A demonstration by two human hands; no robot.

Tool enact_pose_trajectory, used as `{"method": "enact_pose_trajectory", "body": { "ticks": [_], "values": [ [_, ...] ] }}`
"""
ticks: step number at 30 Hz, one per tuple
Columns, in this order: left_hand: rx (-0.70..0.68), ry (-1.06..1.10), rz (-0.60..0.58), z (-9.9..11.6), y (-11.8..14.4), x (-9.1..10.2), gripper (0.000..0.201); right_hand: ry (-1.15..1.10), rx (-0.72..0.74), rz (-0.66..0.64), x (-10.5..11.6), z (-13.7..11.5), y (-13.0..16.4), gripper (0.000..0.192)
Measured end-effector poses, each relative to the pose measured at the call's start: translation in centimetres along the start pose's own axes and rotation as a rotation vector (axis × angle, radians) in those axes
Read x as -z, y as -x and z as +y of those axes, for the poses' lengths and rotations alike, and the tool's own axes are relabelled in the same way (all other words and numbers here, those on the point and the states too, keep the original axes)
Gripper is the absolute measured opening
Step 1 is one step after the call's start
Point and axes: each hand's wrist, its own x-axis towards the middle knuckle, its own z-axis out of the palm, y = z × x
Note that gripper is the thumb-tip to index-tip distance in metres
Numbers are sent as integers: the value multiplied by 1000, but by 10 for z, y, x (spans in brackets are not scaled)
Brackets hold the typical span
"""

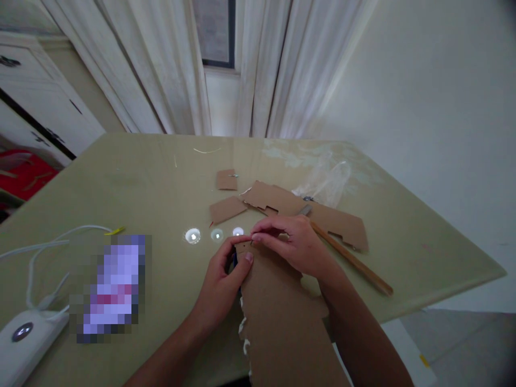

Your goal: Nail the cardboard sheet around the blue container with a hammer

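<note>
A large brown cardboard piece (278, 317) rises from the bottom edge toward the middle of the table. My left hand (223, 282) grips its upper left edge, thumb on the front, with a small dark blue object partly hidden behind the fingers. My right hand (292, 244) pinches the top edge of the same cardboard piece with fingertips together. Whether something small is held in that pinch cannot be made out.
On the greenish table (133, 183) lie flat cardboard pieces (318, 212), two smaller scraps (227, 208), a wooden stick (350, 259), a clear plastic bag (324, 180), a white cable (44, 252) and a white device (24, 336). A wall stands to the right, curtains behind.
</note>
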Motion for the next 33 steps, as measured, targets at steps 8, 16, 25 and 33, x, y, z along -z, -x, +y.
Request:
{"method": "enact_pose_trajectory", "body": {
  "ticks": [8,16,25,33],
  "values": [
    [-12,13,-9,-2,-1,0,29,12,12,5,-2,0,-2,9],
    [-13,-25,2,0,0,0,30,22,19,24,-4,2,-2,9],
    [8,-3,3,-3,-1,-1,31,36,19,16,-5,2,-1,8],
    [2,-23,13,0,0,0,31,160,64,42,-7,-3,0,9]
  ]
}}
